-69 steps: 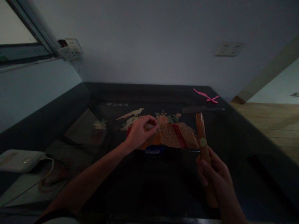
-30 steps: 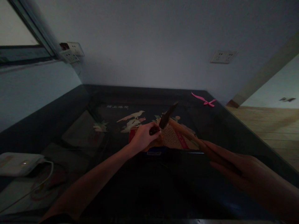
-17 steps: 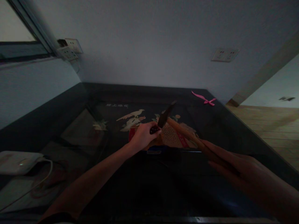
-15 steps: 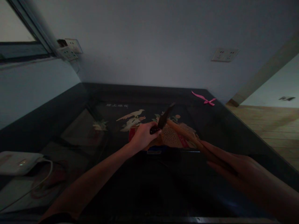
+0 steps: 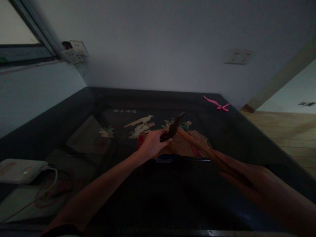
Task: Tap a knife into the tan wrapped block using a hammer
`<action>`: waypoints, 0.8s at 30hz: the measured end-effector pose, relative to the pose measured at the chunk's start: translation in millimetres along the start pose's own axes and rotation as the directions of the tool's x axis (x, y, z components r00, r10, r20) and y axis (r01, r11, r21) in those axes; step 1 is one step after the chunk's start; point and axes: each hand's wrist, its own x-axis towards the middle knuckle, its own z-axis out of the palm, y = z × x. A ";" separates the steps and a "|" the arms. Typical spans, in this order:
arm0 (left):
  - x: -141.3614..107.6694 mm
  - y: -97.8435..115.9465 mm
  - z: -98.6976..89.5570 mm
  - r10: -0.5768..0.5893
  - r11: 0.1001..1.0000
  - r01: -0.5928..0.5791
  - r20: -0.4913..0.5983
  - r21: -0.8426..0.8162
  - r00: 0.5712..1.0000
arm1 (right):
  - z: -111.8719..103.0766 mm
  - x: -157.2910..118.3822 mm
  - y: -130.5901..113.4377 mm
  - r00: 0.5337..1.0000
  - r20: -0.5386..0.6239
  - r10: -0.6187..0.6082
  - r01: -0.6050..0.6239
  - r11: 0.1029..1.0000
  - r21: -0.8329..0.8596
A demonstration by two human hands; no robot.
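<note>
A hammer with a dark metal head [image 5: 174,127] and a long wooden handle [image 5: 197,142] is held up in front of me, slanting across the view. My left hand [image 5: 154,142] closes its fingers on the near end of the head. Lower on the right, my right hand [image 5: 249,176] wraps round the handle. Beneath the hammer, on the dark table [image 5: 148,194], is a tan dotted thing [image 5: 182,144] with red parts and a blue edge. My left hand and the handle hide some of it, and its kind is unclear in the dim light.
Light bird and flower figures [image 5: 140,125] decorate the tabletop. A pink ribbon bow [image 5: 222,107] lies near the far right corner. At the left is a white box-shaped device [image 5: 22,171] with a cable. Wall sockets [image 5: 240,56] are above the table.
The view has shifted very slightly. Both hands keep their grip on the hammer, with hardly any movement relative to the table.
</note>
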 end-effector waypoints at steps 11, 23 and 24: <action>-0.8 2.4 -0.5 -0.001 1.000 0.001 -0.006 -0.026 1.000 | 3.6 -5.7 5.7 0.996 -0.011 0.088 -0.087 0.995 0.052; -2.5 6.2 -2.9 0.119 0.993 -0.119 0.009 -0.012 0.993 | 45.6 -28.1 8.6 0.806 0.032 0.591 -0.480 0.621 0.620; -2.5 7.1 -4.4 0.135 0.991 -0.135 0.015 0.017 0.991 | 52.2 -28.1 9.3 0.794 0.026 0.607 -0.474 0.591 0.653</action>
